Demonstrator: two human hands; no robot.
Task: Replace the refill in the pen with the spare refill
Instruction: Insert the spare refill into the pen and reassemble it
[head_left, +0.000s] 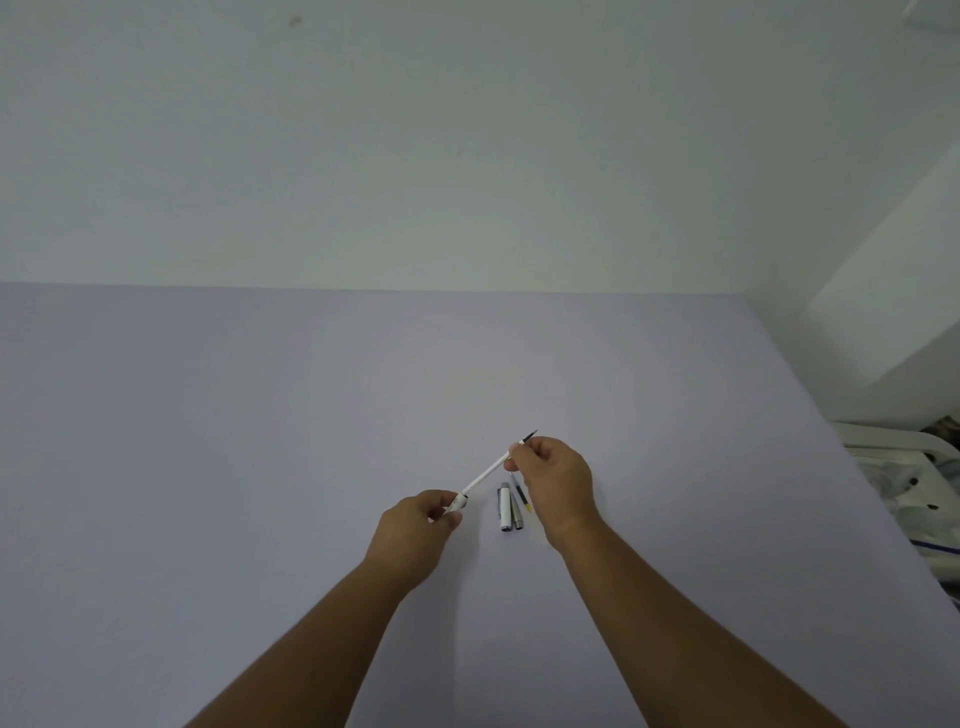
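Note:
Above the table, both my hands hold a white pen barrel (485, 474) that slants up to the right. My left hand (418, 525) pinches its lower end. My right hand (553, 480) pinches the upper end, where a dark refill tip (530, 435) sticks out past the fingers. On the lavender table (260, 441) under my right hand lie a white pen cap (505, 506), a grey pen part (517, 514), and a thin dark refill (519, 491) with a yellow end, partly hidden by my right hand.
A white wall rises behind the table's far edge. Past the table's right edge there is white plastic clutter (904, 467) and a white slanted surface (883, 291).

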